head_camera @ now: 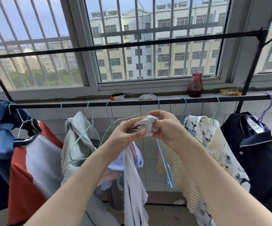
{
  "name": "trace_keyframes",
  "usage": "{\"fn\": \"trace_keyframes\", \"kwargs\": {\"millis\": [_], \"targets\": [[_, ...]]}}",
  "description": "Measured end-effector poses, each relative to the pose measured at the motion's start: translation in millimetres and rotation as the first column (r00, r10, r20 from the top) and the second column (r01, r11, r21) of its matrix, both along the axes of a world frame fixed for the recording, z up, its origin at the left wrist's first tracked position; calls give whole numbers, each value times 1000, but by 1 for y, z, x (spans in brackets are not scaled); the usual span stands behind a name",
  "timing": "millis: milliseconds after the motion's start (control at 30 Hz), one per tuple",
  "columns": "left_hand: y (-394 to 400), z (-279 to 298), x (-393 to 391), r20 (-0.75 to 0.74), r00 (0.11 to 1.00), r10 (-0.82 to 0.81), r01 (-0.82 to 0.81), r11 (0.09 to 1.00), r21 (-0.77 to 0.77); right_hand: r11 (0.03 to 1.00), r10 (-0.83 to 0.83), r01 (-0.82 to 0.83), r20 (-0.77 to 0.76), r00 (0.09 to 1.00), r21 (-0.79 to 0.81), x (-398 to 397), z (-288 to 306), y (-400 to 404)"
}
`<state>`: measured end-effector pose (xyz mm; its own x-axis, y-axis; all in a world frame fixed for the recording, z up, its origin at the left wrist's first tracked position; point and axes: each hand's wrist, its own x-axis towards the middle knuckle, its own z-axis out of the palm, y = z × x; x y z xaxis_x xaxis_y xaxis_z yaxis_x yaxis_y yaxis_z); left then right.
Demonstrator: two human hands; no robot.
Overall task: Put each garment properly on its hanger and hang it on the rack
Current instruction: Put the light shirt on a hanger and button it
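Both hands meet in front of the lower rack bar (132, 102), bunching the top of a pale lilac-white garment (134, 176). The left hand (125, 134) has its grip curled round the gathered cloth from the left; the right hand (166, 128) pinches the same bunch from the right. The rest of the garment hangs down between the forearms. Just beside it hangs a blue wire hanger (164, 160) carrying a yellow striped garment (179, 173).

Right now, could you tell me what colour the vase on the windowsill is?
The vase is dark red, translucent glass, seen in the head view.
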<state>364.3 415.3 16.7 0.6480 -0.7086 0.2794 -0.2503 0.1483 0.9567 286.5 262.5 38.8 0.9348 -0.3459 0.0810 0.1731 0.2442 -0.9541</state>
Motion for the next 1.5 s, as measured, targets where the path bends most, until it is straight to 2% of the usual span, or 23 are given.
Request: {"fn": "trace_keyframes", "kwargs": {"millis": [100, 233, 333, 500, 667, 700, 767, 833, 900, 1033, 1167, 1233, 1300, 1333, 1367, 1400, 1500], "targets": [[-3, -3, 5, -68, 977, 204, -209, 975, -75, 995, 51, -50, -14, 999, 83, -4, 7, -3], [-4, -2, 11, -207, 948, 243, -270, 956, -112, 973, 117, -105, -46, 992, 203, -8, 1, -9], [-9, -1, 7, -284, 933, 219, -265, 955, -133, 991, 87, -79, -72, 994, 105, -4, -7, -7], [-13, -1, 6, -403, 886, 229, -310, 939, -147, 971, -87, 60, -103, 991, -233, -1, -17, -14], [-14, -3, 12, -469, 852, 235, -349, 921, -174, 971, -162, 156, -20, 987, -181, -4, -14, -13], [-14, -3, 13, -459, 858, 230, -342, 923, -177, 979, -151, 149, -3, 988, -138, -4, -13, -10], [-14, -2, 11, -419, 884, 207, -305, 935, -181, 994, -71, 67, 46, 996, 86, -5, -11, -9], [-9, 1, 10, -374, 914, 157, -230, 960, -159, 936, 7, -41, 98, 995, 349, -6, -10, -12], [-6, 2, 10, -345, 930, 131, -184, 975, -125, 891, 57, -98, 105, 993, 444, -7, -9, -17], [-13, 3, 6, -377, 906, 194, -254, 960, -118, 924, 106, -124, 68, 992, 362, -7, -13, -10], [-21, 4, 3, -394, 890, 231, -297, 948, -114, 964, 146, -171, 132, 980, 203, -5, -14, -5], [-23, 5, 3, -388, 890, 241, -298, 950, -95, 985, 171, -168, 138, 976, -34, -4, -18, -6], [-26, 6, 1, -397, 885, 245, -306, 947, -97, 937, 141, -101, 100, 985, -333, -2, -25, -4], [-27, 7, -1, -403, 884, 237, -303, 947, -107, 901, 99, -45, 104, 990, -430, 0, -27, -2], [-28, 8, -2, -402, 886, 231, -298, 948, -111, 891, 51, 12, 127, 991, -454, 1, -29, 0], [-28, 9, -3, -395, 890, 227, -292, 950, -111, 909, 4, 58, 146, 989, -414, 2, -29, 0], [-24, 7, 1, -368, 897, 245, -293, 953, -80, 980, -106, 126, 133, 985, -151, -1, -25, -5]]}}
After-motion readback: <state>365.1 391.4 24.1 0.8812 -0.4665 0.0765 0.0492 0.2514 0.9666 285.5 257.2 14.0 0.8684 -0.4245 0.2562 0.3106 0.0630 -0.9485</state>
